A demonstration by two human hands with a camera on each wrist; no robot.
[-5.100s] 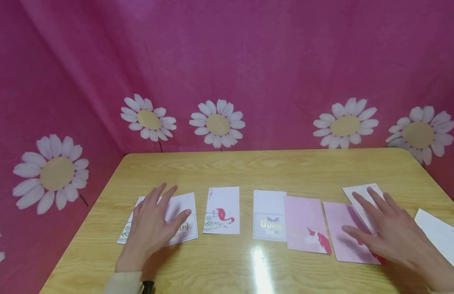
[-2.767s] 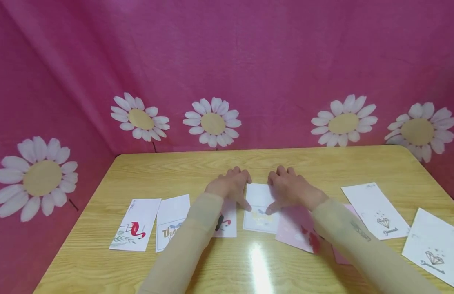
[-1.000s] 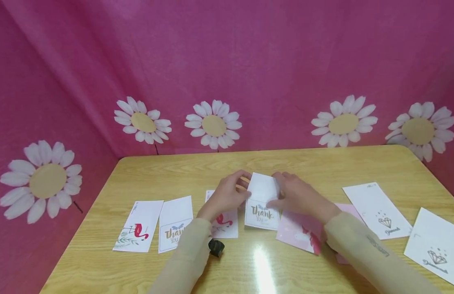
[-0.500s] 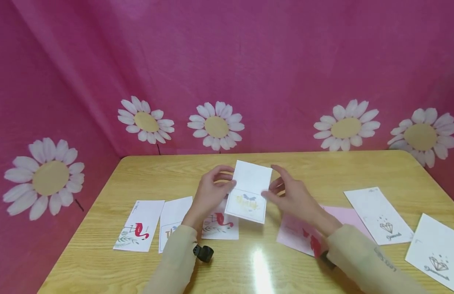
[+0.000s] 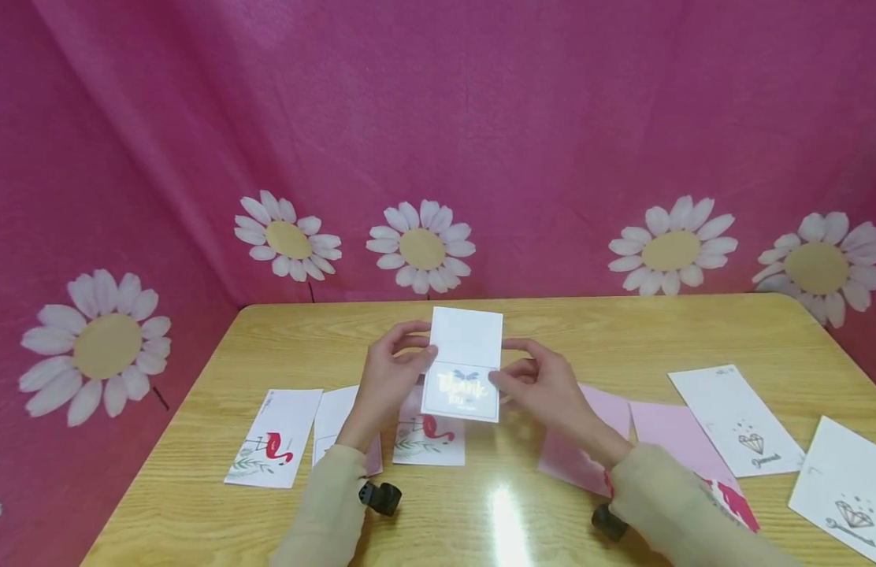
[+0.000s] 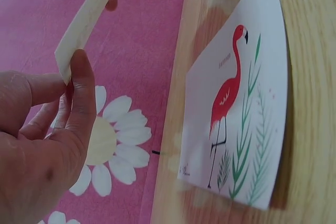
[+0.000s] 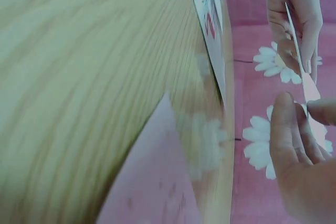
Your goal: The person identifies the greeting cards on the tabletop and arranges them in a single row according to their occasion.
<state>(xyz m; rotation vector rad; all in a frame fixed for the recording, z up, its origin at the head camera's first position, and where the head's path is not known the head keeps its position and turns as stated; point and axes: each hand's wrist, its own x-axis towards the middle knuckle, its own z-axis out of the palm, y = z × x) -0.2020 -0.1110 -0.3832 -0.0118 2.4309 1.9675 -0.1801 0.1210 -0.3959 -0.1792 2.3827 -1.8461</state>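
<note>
- The left hand [image 5: 390,376] is pinching the left edge of the thank-you card [image 5: 464,364], and the right hand [image 5: 544,382] is pinching its right edge; the card is being held upright in the air above the bench [image 5: 622,331], over the middle of the row.
- Risk: the thin card is slipping or bending between the fingertips (only edge grips), then dropping onto the flamingo card [image 5: 429,431] or the pink card [image 5: 583,441] and knocking the row askew.
- Versus half a second ago: the card is sitting higher and squarer to the camera, and both hands are sitting closer in on its sides (one second ago it was just lifting off the bench).
</note>
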